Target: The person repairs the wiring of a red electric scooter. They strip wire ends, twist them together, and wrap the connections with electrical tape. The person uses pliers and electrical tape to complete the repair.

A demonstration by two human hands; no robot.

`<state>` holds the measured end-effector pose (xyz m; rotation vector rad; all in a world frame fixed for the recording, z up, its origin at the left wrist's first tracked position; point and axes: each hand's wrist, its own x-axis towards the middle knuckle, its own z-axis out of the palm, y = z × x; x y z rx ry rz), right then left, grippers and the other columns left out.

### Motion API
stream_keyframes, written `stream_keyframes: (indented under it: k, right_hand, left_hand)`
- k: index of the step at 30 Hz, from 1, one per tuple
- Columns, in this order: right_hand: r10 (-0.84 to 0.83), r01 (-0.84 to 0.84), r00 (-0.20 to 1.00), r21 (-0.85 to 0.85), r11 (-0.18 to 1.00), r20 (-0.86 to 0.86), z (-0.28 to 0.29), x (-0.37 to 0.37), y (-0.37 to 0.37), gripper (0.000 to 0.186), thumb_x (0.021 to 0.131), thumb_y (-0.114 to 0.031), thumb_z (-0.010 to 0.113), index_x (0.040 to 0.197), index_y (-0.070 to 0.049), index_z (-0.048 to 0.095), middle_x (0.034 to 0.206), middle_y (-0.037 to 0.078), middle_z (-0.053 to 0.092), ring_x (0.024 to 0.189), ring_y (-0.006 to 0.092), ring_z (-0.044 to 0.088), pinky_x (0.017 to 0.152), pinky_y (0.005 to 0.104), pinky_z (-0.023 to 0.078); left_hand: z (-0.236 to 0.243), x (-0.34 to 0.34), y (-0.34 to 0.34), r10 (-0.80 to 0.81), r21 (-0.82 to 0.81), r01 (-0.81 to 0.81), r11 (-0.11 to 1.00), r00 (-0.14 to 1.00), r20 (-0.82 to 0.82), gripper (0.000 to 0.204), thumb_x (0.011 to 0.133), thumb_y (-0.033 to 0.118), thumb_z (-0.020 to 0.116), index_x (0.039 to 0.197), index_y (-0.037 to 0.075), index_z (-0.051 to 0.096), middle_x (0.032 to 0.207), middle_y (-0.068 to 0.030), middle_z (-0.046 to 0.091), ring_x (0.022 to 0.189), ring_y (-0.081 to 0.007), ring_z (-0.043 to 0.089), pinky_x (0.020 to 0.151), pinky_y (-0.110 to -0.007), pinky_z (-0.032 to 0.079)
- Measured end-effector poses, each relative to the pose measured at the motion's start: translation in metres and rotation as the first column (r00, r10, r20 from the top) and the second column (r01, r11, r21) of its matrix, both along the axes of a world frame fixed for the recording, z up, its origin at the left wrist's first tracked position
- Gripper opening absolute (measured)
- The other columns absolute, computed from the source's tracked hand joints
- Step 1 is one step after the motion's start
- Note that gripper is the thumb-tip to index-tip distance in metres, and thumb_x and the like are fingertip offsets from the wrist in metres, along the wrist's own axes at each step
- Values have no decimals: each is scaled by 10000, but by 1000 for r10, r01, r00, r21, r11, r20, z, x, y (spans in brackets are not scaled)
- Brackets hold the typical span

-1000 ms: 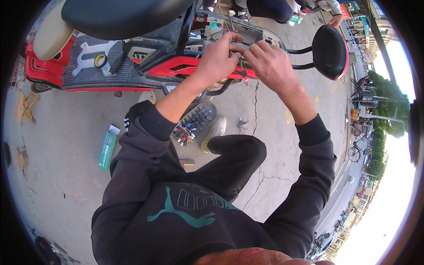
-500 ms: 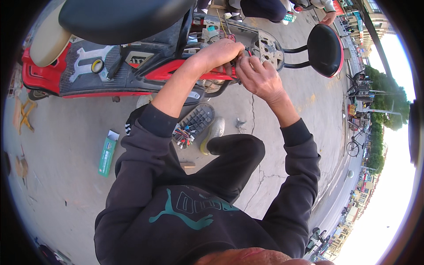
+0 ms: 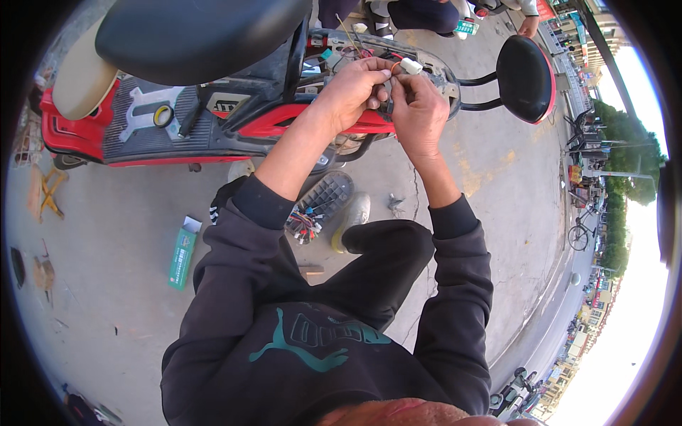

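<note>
Over the open body of a red and black scooter (image 3: 263,126), my left hand (image 3: 352,96) and my right hand (image 3: 419,113) are close together, fingers bent in a pinch around thin wires (image 3: 392,69). A white plastic connector (image 3: 410,66) on those wires sticks up just above my fingertips. What lies between the fingertips is partly hidden. Other wires and a small teal part (image 3: 327,57) show in the bay behind my hands. A black padded seat (image 3: 192,39) is at the upper left, and a padded backrest (image 3: 522,78) on bars is at the right.
A yellow tape roll (image 3: 163,116) rests on the footboard. On the ground are a grey tray (image 3: 325,190) with bundled wires (image 3: 302,227), a green box (image 3: 181,255) and a yellow wooden stool (image 3: 50,195). Another person's hand (image 3: 528,27) and dark-clothed legs (image 3: 419,14) show at the top.
My right hand has turned more upright and shifted slightly from its place half a second ago, staying near my left. The white connector now shows above my fingers, where it was hidden earlier.
</note>
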<state>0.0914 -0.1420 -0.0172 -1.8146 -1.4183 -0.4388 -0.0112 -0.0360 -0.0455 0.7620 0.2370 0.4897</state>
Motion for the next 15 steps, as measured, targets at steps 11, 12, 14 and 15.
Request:
stream_keyframes:
  k: [11,12,14,15]
  right_hand:
    - [-74,-130,315,-120,984,-946,22,12,4,164,897,-143,720,891,18,687,706,-9,601,540,71,506,449,222,329]
    - [-87,-167,220,-125,978,-972,25,16,4,156,900,-139,706,903,15,682,718,-3,596,530,81,507,436,218,314]
    - [-100,-246,20,-102,964,-995,27,27,7,145,914,-143,686,942,-2,669,737,-9,578,539,68,488,415,221,287]
    - [-111,-282,-80,-84,956,-991,27,30,7,141,921,-146,677,961,-11,663,747,-12,569,544,62,478,404,222,274]
  left_hand:
    - [14,-7,0,128,337,-52,940,970,-207,204,981,102,633,1171,52,690,822,59,612,636,-7,529,475,-170,363]
    - [15,-9,0,136,354,-59,933,971,-198,209,978,103,639,1173,50,692,816,61,611,636,-7,529,476,-170,360]
    - [14,-10,0,131,345,-66,936,977,-169,218,975,106,647,1179,46,694,808,65,609,636,-6,527,477,-171,353]
    - [12,-9,2,119,318,-66,946,982,-150,221,975,107,649,1182,45,695,805,67,609,637,-6,526,477,-171,349]
